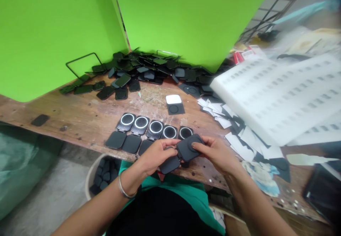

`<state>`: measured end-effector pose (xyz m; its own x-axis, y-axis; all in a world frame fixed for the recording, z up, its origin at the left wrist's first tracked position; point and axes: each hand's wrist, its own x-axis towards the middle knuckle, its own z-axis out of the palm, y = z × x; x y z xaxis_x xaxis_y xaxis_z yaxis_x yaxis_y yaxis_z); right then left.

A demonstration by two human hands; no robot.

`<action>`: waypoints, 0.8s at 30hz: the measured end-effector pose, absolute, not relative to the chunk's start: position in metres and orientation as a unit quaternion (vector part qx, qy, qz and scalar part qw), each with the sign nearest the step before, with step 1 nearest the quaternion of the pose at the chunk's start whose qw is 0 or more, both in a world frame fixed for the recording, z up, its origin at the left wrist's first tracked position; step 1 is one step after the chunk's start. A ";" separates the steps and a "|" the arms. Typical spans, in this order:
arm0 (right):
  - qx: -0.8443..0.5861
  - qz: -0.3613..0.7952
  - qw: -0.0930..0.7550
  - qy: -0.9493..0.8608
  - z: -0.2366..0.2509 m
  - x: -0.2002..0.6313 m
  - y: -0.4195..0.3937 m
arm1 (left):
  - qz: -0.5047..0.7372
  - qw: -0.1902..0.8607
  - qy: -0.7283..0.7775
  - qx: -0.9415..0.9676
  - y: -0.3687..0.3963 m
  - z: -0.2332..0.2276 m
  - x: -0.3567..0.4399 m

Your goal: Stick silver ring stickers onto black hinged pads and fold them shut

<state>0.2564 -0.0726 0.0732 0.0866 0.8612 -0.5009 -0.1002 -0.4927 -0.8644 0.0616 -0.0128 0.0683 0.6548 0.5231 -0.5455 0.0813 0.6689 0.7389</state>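
Between my two hands is a black folding charger pad [188, 150], two square panels joined at a hinge and tilted above the table edge. My left hand [157, 154] pinches it near the hinge, thumb on top. My right hand [218, 152] grips the far panel, its thumb pressed on the round mark. Just beyond lies a row of opened folding pads [127, 119] with silver-white rings on the upper panels and plain black lower ones [131, 143]. My hands partly cover the right end of this row.
Dark flat panels [149, 71] are heaped against the green partition [181, 19]. A white sticker sheet [173, 99] lies mid-table. To the right are paper scraps [247, 143], a white foam tray [282, 97] and a stained cloth [262, 177]. A bucket [89, 174] of black pieces stands below left.
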 end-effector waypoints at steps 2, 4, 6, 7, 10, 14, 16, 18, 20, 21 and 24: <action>-0.627 0.595 0.395 -0.311 0.074 0.256 -0.073 | 0.134 0.825 0.392 0.384 -0.013 0.068 0.062; -0.631 0.592 0.390 -0.314 0.074 0.257 -0.073 | 0.134 0.826 0.392 0.382 -0.013 0.068 0.062; -0.631 0.596 0.388 -0.312 0.074 0.257 -0.073 | 0.133 0.826 0.392 0.382 -0.013 0.068 0.062; -0.629 0.599 0.387 -0.310 0.074 0.258 -0.073 | 0.132 0.825 0.393 0.383 -0.013 0.068 0.062; -0.622 0.608 0.387 -0.307 0.074 0.258 -0.073 | 0.131 0.824 0.394 0.386 -0.013 0.067 0.061; -0.624 0.603 0.387 -0.311 0.075 0.258 -0.072 | 0.133 0.826 0.391 0.383 -0.013 0.066 0.061; -0.631 0.594 0.383 -0.319 0.076 0.257 -0.072 | 0.133 0.827 0.392 0.381 -0.013 0.066 0.061; -0.638 0.583 0.381 -0.329 0.077 0.256 -0.072 | 0.132 0.826 0.393 0.380 -0.013 0.067 0.061; -0.641 0.576 0.379 -0.337 0.077 0.256 -0.072 | 0.133 0.826 0.394 0.381 -0.013 0.067 0.062; -0.641 0.575 0.378 -0.340 0.077 0.256 -0.072 | 0.134 0.826 0.393 0.381 -0.013 0.067 0.062; -0.644 0.568 0.374 -0.350 0.075 0.257 -0.073 | 0.138 0.826 0.392 0.381 -0.013 0.066 0.062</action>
